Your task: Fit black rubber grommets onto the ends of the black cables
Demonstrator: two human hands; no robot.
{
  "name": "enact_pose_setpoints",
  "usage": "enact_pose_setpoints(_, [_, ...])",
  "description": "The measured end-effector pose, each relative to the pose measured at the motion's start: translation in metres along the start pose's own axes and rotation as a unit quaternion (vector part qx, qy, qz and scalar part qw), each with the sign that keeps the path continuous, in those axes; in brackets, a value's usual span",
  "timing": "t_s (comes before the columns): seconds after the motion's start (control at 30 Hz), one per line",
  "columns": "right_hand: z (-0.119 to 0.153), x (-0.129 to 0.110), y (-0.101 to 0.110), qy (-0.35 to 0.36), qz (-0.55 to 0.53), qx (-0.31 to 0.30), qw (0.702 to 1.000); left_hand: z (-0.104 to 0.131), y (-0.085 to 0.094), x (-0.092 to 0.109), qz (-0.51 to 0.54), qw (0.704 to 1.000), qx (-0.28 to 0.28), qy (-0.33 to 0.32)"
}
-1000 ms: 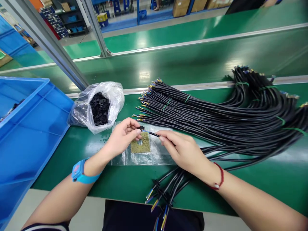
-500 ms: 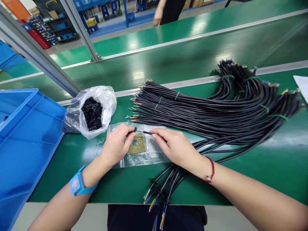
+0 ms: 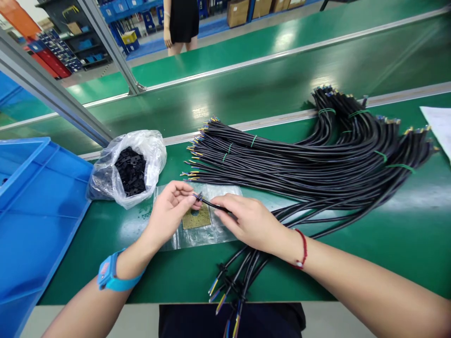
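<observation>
My right hand is closed around a black cable a little behind its stripped end. On that end a small black plastic piece sits crosswise, with coloured wires showing beside it. The thumb and forefinger of my left hand pinch the wire ends right at this piece; its other fingers are loosely curled. Both hands are above a clear plastic bag with a yellowish square pad. Near my lap lie several cables bearing similar black pieces close to their wire ends.
An open plastic bag of small black pieces stands back left, beside a blue bin. Large bundles of black cables tied with green bands cover the right. Paper lies far right. Another person stands beyond the bench.
The black piece now sits around the cable's wires, where earlier my left fingers held it at the wire tips. My right hand has come slightly left. The person behind has moved left.
</observation>
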State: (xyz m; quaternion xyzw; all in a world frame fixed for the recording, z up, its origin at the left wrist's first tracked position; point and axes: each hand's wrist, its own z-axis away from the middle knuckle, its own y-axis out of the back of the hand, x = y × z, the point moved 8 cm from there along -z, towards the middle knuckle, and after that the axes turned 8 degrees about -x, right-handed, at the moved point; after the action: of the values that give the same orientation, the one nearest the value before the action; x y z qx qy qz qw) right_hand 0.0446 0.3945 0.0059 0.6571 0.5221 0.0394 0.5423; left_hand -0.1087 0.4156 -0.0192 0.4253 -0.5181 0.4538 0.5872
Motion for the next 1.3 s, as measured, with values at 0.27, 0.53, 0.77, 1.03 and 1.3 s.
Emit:
enact_pose_setpoints(0.27, [0.002, -0.006, 0.009, 0.033, 0.087, 0.045, 0.995, 0.006, -0.018, -0.033, 0.164, 0.968, -0.04, 0.185])
enact_pose_setpoints(0.53, [0.003, -0.005, 0.004, 0.013, 0.079, -0.056, 0.995, 0.007, -0.022, -0.028, 0.093, 0.988, -0.059, 0.113])
enact_pose_setpoints(0.77, [0.006, 0.011, -0.015, -0.103, -0.125, -0.201, 0.966, 0.012, -0.034, 0.006, -0.188, 0.971, -0.108, -0.105])
enact_pose_setpoints(1.03, [0.008, 0.017, -0.025, -0.157, -0.305, -0.276, 0.898, 0.023, -0.053, 0.026, -0.33, 0.901, -0.175, -0.222])
enact_pose_setpoints(1.3, [0.007, 0.004, -0.003, -0.008, -0.017, -0.083, 0.996, 0.012, -0.035, 0.017, -0.244, 0.956, -0.154, -0.051])
